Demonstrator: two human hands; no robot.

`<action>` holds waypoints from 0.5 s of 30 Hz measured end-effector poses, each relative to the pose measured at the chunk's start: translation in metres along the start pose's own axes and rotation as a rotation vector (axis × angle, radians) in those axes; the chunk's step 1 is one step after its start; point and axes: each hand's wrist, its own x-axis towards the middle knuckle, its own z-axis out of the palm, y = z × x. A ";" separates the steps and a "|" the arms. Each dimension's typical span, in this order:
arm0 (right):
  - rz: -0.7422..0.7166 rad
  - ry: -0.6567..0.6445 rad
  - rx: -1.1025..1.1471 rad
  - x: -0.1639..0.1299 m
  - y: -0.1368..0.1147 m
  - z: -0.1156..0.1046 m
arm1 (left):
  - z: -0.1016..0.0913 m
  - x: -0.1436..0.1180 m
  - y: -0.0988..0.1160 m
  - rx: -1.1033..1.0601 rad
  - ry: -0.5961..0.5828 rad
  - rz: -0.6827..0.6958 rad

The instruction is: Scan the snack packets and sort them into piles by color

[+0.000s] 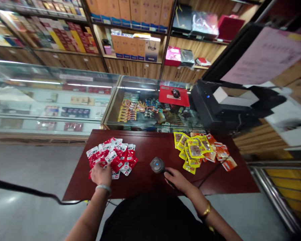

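head view: the left hand [101, 174] rests on the near edge of a heap of red and white packets [112, 155], fingers curled onto one of them at the left of the dark red table [145, 140]. the right hand [177, 179] is wrapped around the handle of a handheld scanner [157, 165] — its round head sits mid-table. a pile of yellow and orange packets [199, 150] lies just right of it, before a glass counter [150, 107].
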 end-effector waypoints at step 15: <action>-0.053 0.166 0.333 -0.052 0.033 -0.117 | 0.089 -0.165 0.221 -0.369 -0.639 0.745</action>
